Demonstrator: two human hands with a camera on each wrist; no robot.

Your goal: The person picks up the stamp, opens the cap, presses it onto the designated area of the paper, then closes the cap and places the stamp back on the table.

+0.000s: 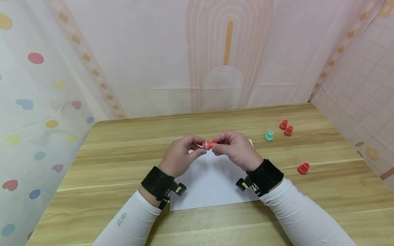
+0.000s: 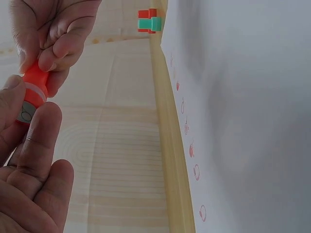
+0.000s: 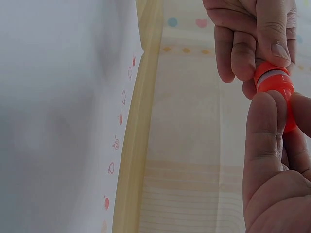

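Two hands meet over the white sheet of paper (image 1: 212, 181), and between them we hold a small red stamp (image 1: 209, 145) level, clear of the paper. Our left hand (image 1: 180, 155) pinches the end with the pale band, thumb and forefinger curled onto it; the left wrist view shows the printing face (image 2: 25, 115) at that end. Our right hand (image 1: 235, 150) pinches the plain red end, fingertips (image 3: 265, 114) closed round the body with no gap. To do this well, we judge, both pinches should stay short and firm near the seam, the pull or twist running straight along the stamp's axis, so the piece does not slip or tilt. Just beyond the grip, along the sheet's far edge, runs a row of small red prints (image 3: 120, 119). Farther to the right of the grip, on the wooden table (image 1: 123, 164), lies one red stamp (image 1: 303, 168); beyond it stand a green stamp (image 1: 269, 136) and two red stamps (image 1: 286, 127), close together.
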